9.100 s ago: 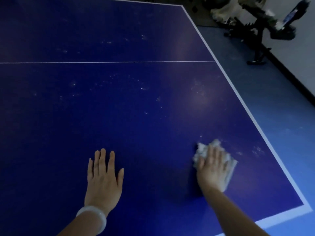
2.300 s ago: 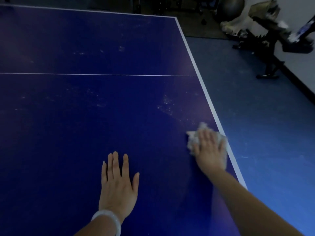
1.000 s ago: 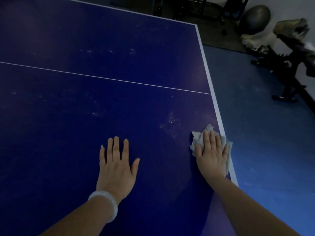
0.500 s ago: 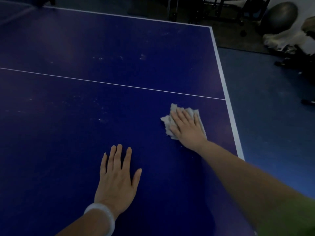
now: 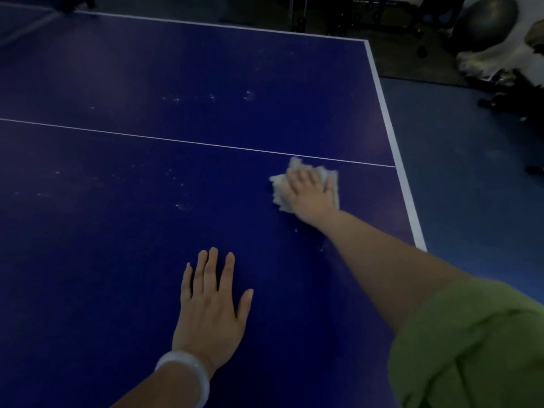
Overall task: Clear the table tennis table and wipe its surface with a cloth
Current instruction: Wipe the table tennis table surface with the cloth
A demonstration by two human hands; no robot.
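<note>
The dark blue table tennis table (image 5: 117, 245) fills most of the view, with a thin white centre line across it and a white edge stripe on the right. My right hand (image 5: 309, 192) presses flat on a crumpled pale cloth (image 5: 278, 187) just below the centre line, near the right edge. My left hand (image 5: 209, 307) rests flat on the table closer to me, fingers spread, with a pale bangle on the wrist. Whitish dust specks (image 5: 179, 206) lie to the left of the cloth, and more beyond the line.
Blue floor (image 5: 471, 187) lies to the right of the table. Dark exercise equipment (image 5: 506, 92) and a grey ball (image 5: 485, 22) stand at the far right. More dark frames stand beyond the table's far edge.
My right hand has slid the cloth from the table's right edge inward and away from me, up to the centre line. My left hand stays flat on the table.
</note>
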